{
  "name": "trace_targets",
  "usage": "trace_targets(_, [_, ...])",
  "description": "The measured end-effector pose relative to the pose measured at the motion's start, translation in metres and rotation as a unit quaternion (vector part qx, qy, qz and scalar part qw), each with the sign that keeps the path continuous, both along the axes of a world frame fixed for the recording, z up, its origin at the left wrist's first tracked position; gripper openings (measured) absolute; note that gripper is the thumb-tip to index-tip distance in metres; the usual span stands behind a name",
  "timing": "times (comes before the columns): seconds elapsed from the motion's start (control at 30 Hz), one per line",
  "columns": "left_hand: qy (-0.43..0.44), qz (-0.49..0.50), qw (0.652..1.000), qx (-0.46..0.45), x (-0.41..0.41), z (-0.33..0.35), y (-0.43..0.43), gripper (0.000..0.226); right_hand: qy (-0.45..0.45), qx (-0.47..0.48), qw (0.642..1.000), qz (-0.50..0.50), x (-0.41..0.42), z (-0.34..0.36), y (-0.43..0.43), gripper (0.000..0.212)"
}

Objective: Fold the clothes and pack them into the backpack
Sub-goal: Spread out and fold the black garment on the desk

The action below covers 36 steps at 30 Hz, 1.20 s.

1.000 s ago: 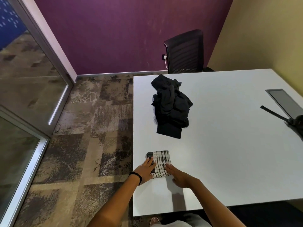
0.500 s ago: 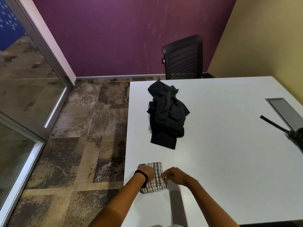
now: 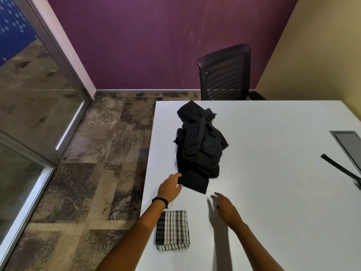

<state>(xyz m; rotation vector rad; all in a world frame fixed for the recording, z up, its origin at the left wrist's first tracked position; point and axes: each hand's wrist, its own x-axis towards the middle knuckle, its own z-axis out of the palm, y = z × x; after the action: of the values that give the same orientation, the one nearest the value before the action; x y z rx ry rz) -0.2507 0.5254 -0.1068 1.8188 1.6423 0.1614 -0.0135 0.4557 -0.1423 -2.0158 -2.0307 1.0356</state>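
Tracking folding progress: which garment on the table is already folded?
The checkered cloth nearest the person: a neat flat rectangle. The black garment beyond it lies crumpled.

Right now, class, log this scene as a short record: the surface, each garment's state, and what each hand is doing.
Surface: white table
Checked cloth: folded flat near the table's front edge, untouched
Black garment: crumpled heap, unfolded, farther back on the table
Left hand: at the heap's near corner, fingers touching it; grip unclear
Right hand: open, holds nothing, just short of the heap
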Motion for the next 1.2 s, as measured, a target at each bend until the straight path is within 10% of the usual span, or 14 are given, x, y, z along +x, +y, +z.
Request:
trace_targets(0.3, [-0.129,0.134,0.98,-0.068,0.038,0.005,0.053,0.061,-0.039,-0.102,0.987,0.115,0.02,-0.011,0.018,0.044])
trace_targets(0.53, [-0.314,0.281,0.898,-0.126,0.054,0.004,0.093,0.082,-0.045,-0.145,0.975,0.161,0.03,-0.012,0.033,0.059])
trace_targets(0.87, [-0.001,0.145,0.989,-0.02,0.05,0.009,0.094,0.039,-0.043,-0.184,0.965,0.18,0.012,-0.006,0.028,0.065])
trace_targets(1.2, [-0.14,0.192,0.964,0.116,0.085,0.094,0.149,0.042,-0.034,-0.203,0.964,0.17,0.033,-0.002,0.049,0.056])
